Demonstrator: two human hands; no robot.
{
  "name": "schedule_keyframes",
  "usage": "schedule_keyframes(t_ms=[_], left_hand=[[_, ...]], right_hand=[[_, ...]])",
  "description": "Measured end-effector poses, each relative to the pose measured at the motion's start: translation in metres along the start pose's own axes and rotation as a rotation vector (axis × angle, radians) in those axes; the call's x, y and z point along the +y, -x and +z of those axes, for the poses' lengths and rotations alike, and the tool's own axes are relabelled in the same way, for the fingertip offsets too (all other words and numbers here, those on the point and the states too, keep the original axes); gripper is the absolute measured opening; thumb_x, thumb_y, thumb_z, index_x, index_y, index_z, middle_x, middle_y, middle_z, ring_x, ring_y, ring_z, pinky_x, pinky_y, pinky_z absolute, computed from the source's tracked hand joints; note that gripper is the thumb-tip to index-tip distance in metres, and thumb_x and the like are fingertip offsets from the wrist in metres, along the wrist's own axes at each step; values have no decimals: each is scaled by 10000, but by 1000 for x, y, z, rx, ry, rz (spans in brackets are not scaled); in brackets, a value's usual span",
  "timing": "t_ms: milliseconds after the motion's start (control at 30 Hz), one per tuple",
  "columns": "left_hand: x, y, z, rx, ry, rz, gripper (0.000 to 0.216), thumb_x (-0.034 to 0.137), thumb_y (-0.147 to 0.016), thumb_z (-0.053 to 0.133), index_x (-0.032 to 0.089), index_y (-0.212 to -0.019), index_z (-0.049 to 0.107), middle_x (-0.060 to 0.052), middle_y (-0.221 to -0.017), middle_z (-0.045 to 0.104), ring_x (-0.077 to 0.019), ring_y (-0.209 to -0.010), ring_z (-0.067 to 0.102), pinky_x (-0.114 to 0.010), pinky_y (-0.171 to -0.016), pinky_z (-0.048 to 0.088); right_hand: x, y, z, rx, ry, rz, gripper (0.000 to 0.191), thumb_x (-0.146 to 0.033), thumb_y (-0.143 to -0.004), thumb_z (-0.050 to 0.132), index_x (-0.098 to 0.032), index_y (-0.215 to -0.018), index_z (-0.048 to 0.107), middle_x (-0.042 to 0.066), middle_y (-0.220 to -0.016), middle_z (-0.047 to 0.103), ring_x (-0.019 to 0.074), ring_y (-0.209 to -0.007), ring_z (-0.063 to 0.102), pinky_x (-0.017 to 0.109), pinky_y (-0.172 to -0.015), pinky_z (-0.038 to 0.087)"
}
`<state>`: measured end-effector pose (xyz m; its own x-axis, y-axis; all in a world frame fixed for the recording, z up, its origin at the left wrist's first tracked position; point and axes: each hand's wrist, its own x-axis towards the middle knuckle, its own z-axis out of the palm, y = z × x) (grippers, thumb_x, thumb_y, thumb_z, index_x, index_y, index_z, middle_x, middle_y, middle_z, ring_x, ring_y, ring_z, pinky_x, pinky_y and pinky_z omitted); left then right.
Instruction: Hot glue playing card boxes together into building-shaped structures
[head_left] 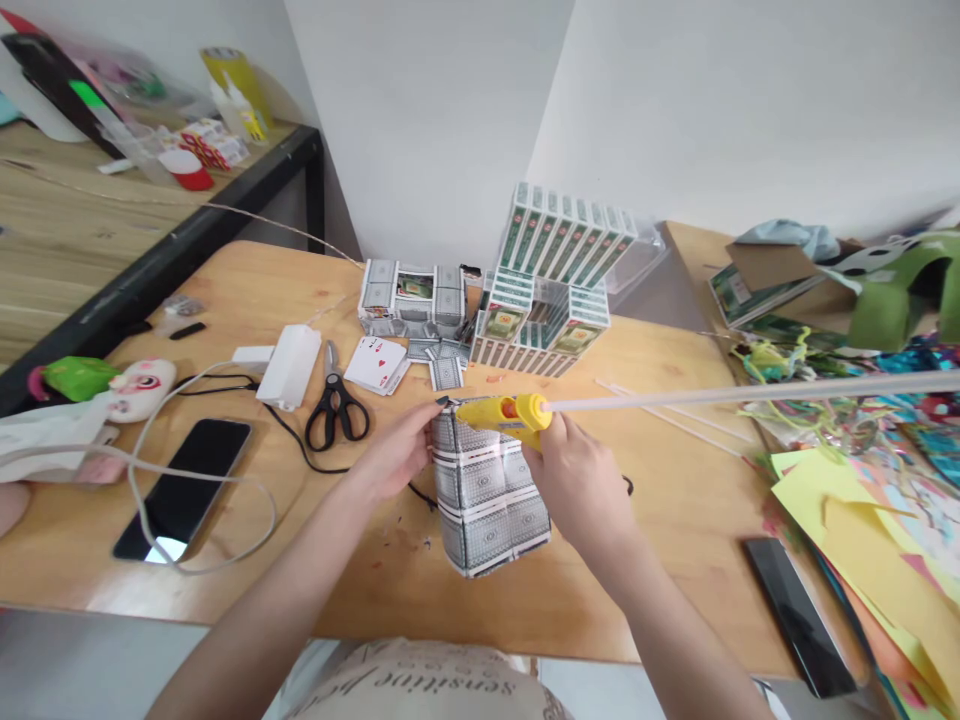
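My right hand (581, 480) is wrapped round the handle of a yellow hot glue gun (506, 415), from whose back a long white glue stick (712, 393) runs off to the right. Its nozzle end points left, over the top edge of a box covered in grey-patterned playing cards (491, 510). My left hand (401, 450) grips that box at its upper left corner, thumb near the nozzle. Behind stand a smaller card-covered piece (415, 295) and a stacked structure of green-and-white card boxes (555, 290). Loose playing cards (377, 363) lie beside black-handled scissors (337, 405).
On the left lie a phone (187, 490) with a looped white cable, a white box (289, 366) and a plush toy (141, 390). Yellow paper sheets (870, 550) and a black phone-like slab (799, 615) are on the right. A black-framed shelf (225, 190) stands at the left.
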<state>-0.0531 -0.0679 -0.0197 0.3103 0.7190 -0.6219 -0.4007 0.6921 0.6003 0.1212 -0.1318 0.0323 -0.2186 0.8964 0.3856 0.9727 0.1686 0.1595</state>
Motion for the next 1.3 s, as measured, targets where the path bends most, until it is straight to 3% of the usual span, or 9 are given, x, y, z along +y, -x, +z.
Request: schedule_keyframes(t_ms=[300,433,567,733,1000,1300], left_hand=[[0,1,3,-22,15,12,233,142,-880,466,122,-882,698,-49,-701,714,-130,-569,608,-216,-525,432],[-2,-1,2,-42,20,9,217,150,-876,480,121,-886,695,-47,-687,713,-124,-533,594,-212,-524,442],[-3,-3,0,-44,5,3,230,150,-881,468,114,-895,695,-51,-671,711,-120,-514,589,-218,-549,471],[-3,-4,-1,-85,-4,21,215,161,-869,495,117,-916,699,-62,-708,722,-141,-579,625,-223,-555,470],[-3,-5,-3,-80,-21,19,208,173,-853,515,120,-939,697,-77,-764,732,-172,-663,658,-246,-592,480],[-3,-6,-4,-64,-26,-3,236,167,-879,466,125,-839,696,-45,-633,693,-134,-534,598,-236,-563,469]], right_hand=[[3,3,-2,-19,-59,10,166,-68,-800,372,-152,-888,485,-8,-576,526,144,-438,484,252,-420,245],[3,5,5,33,-116,63,136,-221,-851,410,-149,-917,505,8,-614,572,143,-470,528,241,-424,273],[3,6,14,90,-115,144,210,-374,-837,479,-168,-813,515,5,-612,583,128,-449,523,235,-417,272],[4,9,15,52,-83,155,128,-262,-829,434,-164,-823,517,-3,-600,566,138,-432,506,248,-424,272],[3,9,8,-28,-66,127,148,-194,-823,403,-154,-918,508,14,-633,568,156,-488,532,245,-441,279],[6,14,10,2,-93,109,114,-176,-831,386,-164,-820,499,8,-590,547,154,-455,516,248,-440,300]])
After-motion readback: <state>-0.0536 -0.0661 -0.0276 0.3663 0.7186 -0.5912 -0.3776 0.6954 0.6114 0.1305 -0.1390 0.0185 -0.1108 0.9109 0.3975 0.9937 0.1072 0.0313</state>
